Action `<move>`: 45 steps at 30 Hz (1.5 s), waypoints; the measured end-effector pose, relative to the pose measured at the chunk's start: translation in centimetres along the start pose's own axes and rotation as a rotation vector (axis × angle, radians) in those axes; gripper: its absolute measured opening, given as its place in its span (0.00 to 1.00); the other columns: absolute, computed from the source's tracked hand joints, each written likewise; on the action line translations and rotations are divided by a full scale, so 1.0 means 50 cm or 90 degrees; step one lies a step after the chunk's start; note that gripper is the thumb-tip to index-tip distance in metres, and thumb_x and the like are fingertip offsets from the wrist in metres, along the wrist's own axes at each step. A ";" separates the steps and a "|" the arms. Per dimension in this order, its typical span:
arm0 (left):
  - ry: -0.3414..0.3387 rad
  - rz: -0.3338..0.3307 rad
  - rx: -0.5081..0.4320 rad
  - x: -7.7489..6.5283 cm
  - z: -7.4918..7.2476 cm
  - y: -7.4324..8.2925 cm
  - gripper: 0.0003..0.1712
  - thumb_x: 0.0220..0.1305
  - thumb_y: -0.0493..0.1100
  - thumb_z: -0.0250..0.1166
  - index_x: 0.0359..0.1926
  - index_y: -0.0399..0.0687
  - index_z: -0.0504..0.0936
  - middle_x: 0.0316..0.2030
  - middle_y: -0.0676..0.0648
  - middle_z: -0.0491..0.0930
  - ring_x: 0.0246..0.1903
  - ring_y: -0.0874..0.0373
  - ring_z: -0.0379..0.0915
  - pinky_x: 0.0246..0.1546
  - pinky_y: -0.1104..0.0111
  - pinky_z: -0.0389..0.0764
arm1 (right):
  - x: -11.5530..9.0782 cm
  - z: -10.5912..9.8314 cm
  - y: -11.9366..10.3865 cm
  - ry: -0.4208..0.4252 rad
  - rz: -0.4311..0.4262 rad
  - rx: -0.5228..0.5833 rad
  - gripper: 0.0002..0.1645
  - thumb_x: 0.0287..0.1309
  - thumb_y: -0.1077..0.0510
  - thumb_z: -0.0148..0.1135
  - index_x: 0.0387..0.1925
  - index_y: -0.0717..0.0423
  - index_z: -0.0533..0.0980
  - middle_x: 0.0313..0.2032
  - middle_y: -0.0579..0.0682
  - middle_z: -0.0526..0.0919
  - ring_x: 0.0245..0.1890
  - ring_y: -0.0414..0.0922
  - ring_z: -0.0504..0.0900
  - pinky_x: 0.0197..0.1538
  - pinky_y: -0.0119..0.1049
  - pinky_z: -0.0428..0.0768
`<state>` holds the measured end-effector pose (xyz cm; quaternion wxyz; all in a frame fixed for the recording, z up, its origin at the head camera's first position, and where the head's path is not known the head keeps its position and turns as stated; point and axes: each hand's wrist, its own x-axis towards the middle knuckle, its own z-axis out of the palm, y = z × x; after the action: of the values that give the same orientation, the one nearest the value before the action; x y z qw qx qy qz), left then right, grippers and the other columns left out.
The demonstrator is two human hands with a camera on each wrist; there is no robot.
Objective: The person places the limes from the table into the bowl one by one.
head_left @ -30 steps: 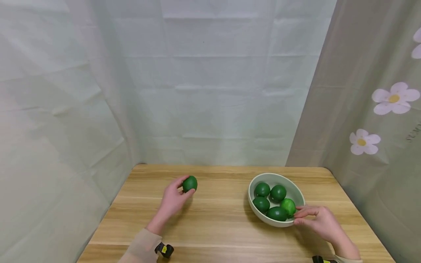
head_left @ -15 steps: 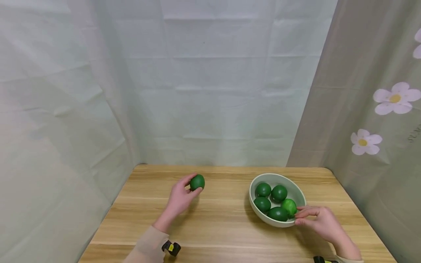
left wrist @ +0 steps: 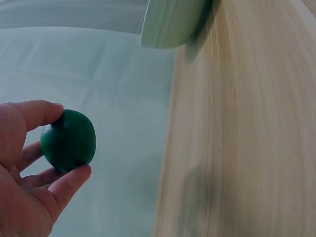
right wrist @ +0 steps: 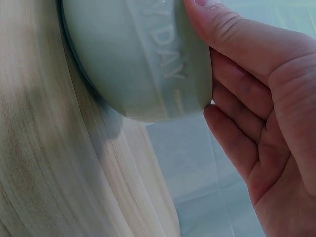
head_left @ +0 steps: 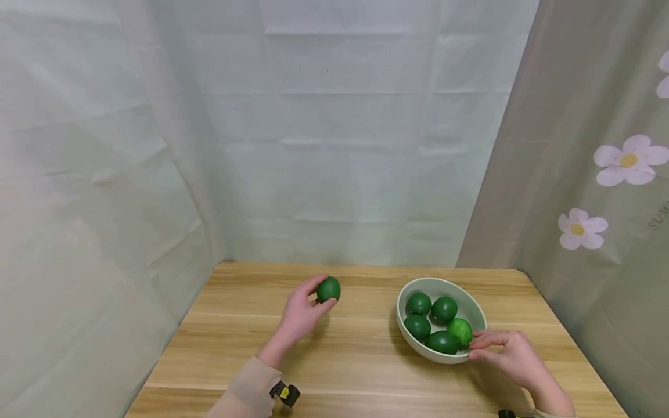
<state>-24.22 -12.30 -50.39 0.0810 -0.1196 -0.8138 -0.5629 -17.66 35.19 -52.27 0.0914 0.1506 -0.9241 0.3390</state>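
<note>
My left hand [head_left: 303, 309] holds a smooth, dark green, lime-like fruit [head_left: 328, 289] between thumb and fingers, left of the bowl and above the tabletop. In the left wrist view the rounded green fruit [left wrist: 69, 140] shows whole, with the thumb at one end and a finger at the other. A pale green bowl [head_left: 405, 334] stands at the right of the table. Several dark green fruits [head_left: 444, 309] and one brighter green fruit [head_left: 460, 332] lie in it. At its near right rim, my right hand [head_left: 504, 354] pinches the bowl wall [right wrist: 143, 64], which bears raised lettering.
The wooden table [head_left: 355, 377] runs beneath both hands. Behind it and at both sides hang pale curtains [head_left: 340, 174], close to the table's edges. White flowers [head_left: 582, 229] are printed on the right curtain.
My left hand has moved steadily to the right, toward the bowl, carrying the dark green fruit. The right hand stays at the bowl's rim, and the bowl has hardly shifted.
</note>
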 end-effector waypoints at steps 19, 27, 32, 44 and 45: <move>-0.047 0.015 -0.015 0.008 0.062 0.040 0.32 0.69 0.38 0.75 0.72 0.46 0.78 0.68 0.38 0.76 0.65 0.38 0.75 0.55 0.55 0.86 | -0.002 0.002 0.001 0.014 -0.020 0.010 0.10 0.46 0.52 0.88 0.28 0.36 0.91 0.43 0.46 0.93 0.48 0.34 0.87 0.55 0.12 0.65; -0.055 0.022 -0.032 0.012 0.079 0.048 0.32 0.69 0.38 0.75 0.72 0.45 0.79 0.67 0.39 0.77 0.65 0.40 0.76 0.55 0.54 0.86 | 0.000 -0.001 -0.002 0.015 -0.019 0.008 0.09 0.46 0.53 0.88 0.28 0.36 0.92 0.43 0.46 0.93 0.49 0.34 0.87 0.54 0.13 0.66; -0.060 0.024 -0.038 0.014 0.090 0.055 0.32 0.69 0.39 0.75 0.72 0.46 0.79 0.67 0.40 0.77 0.65 0.41 0.76 0.56 0.54 0.86 | 0.000 0.000 -0.001 0.016 -0.021 0.007 0.10 0.46 0.52 0.88 0.28 0.35 0.91 0.42 0.46 0.93 0.48 0.33 0.87 0.54 0.12 0.66; -0.061 0.033 -0.066 0.022 0.123 0.071 0.32 0.68 0.38 0.76 0.71 0.45 0.80 0.66 0.40 0.78 0.64 0.41 0.76 0.55 0.54 0.86 | -0.001 0.003 0.002 0.015 -0.017 0.005 0.09 0.46 0.51 0.88 0.28 0.35 0.91 0.42 0.45 0.93 0.48 0.34 0.87 0.54 0.12 0.66; -0.061 0.034 -0.071 0.023 0.125 0.073 0.32 0.68 0.37 0.76 0.71 0.44 0.80 0.66 0.40 0.78 0.64 0.41 0.77 0.55 0.54 0.86 | -0.001 0.003 0.002 0.014 -0.016 0.005 0.09 0.46 0.51 0.88 0.28 0.35 0.91 0.42 0.45 0.93 0.48 0.34 0.87 0.54 0.12 0.66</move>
<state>-24.26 -5.10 -49.04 0.0498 -0.1724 -0.7808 -0.5985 -17.66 35.15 -52.45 0.1048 0.1587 -0.9198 0.3431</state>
